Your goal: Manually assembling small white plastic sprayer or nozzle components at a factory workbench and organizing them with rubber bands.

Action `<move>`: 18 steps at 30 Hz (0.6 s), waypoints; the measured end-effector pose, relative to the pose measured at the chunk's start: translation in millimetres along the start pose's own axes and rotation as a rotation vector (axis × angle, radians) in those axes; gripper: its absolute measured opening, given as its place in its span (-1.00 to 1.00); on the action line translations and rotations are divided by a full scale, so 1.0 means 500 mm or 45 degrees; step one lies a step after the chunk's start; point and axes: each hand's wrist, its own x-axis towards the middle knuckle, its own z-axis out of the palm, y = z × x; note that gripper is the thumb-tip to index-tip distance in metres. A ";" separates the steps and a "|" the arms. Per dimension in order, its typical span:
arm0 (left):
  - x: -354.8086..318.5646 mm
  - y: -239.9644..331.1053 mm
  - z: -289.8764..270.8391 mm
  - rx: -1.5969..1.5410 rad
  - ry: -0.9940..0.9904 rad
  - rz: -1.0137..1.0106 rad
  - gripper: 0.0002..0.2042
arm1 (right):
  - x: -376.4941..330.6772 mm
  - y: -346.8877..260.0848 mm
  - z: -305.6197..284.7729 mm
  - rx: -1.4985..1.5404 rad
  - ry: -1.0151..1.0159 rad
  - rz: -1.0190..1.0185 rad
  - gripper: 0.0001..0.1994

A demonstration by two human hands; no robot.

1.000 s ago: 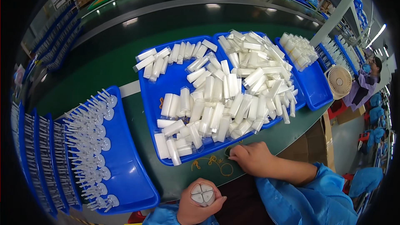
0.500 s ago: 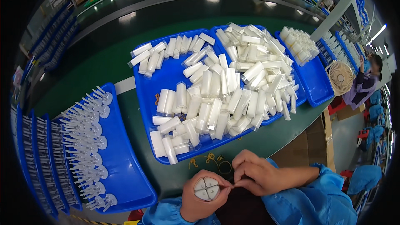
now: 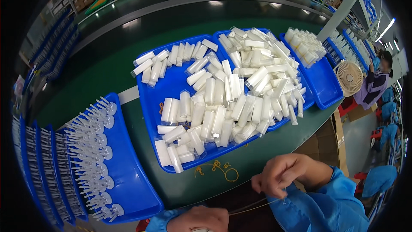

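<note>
Low at the bottom edge, my left hand point(image 3: 198, 219) is closed around a bundle of white wedge-shaped pieces, of which only a sliver shows now. A thin yellowish rubber band point(image 3: 251, 207) runs stretched from that hand toward my right hand point(image 3: 285, 172). The right fingers are curled and pinched at the band's far end, over the blue sleeve. On the green table, just beyond my hands, lie loose yellow rubber bands point(image 3: 231, 174). A blue tray point(image 3: 161, 92) beyond them holds many white pieces in clear film sleeves point(image 3: 219, 120).
Another blue tray point(image 3: 133, 180) at left carries rows of clear stemmed plastic parts point(image 3: 96, 163), with more stacked trays beside it. At right are a smaller blue tray point(image 3: 328, 92), a round fan point(image 3: 349, 78), a cardboard box point(image 3: 317, 146) and a co-worker point(image 3: 375, 86).
My left hand has dropped toward the bottom edge, turning the bundle's end out of sight. My right hand has moved right and up, drawing the band out between the hands.
</note>
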 end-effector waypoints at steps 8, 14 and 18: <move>0.000 -0.043 0.064 0.875 0.803 -0.674 -0.21 | 0.066 -0.007 0.098 -1.159 -0.310 -0.052 -0.56; 0.013 -0.027 0.041 -0.074 1.084 -0.283 0.06 | 0.039 0.046 0.018 0.162 -0.310 -0.362 -0.60; 0.019 -0.045 0.060 0.658 1.031 0.026 0.09 | 0.024 0.042 0.026 0.474 0.234 -0.233 -0.54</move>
